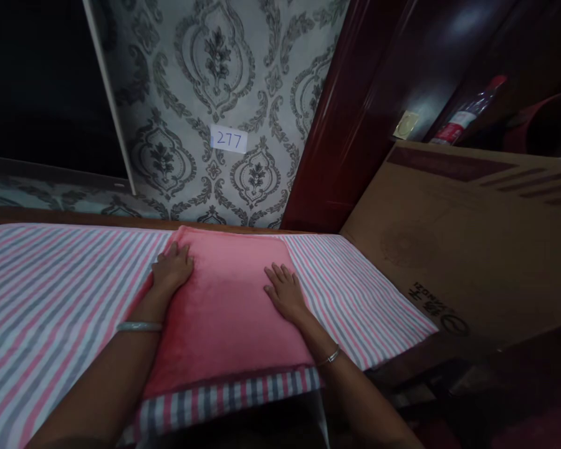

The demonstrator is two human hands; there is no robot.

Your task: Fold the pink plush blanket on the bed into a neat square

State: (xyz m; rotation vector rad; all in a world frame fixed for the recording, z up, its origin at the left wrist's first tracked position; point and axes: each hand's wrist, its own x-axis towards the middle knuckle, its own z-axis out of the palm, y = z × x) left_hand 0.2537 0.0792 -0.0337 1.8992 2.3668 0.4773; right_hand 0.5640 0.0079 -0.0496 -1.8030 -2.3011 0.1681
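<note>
A pink plush cloth [229, 299], folded into a rough rectangle, lies flat on a striped tablecloth [65, 280]. On its upper left edge rests my left hand [173, 267], fingers spread on the fabric and a pale bangle at the wrist. My right hand [285, 292] lies flat near the cloth's right edge, fingers apart, with a thin silver bracelet on that wrist. Both hands press on the surface and grip nothing. The cloth's left side looks a deeper red, and its near edge reaches close to the table's front edge.
A large cardboard box [449, 243] stands along the right side, with a plastic bottle [467, 115] behind it. A dark screen [47, 87] is at upper left. The patterned wall [215, 181] behind carries a paper label [229, 138] reading 277.
</note>
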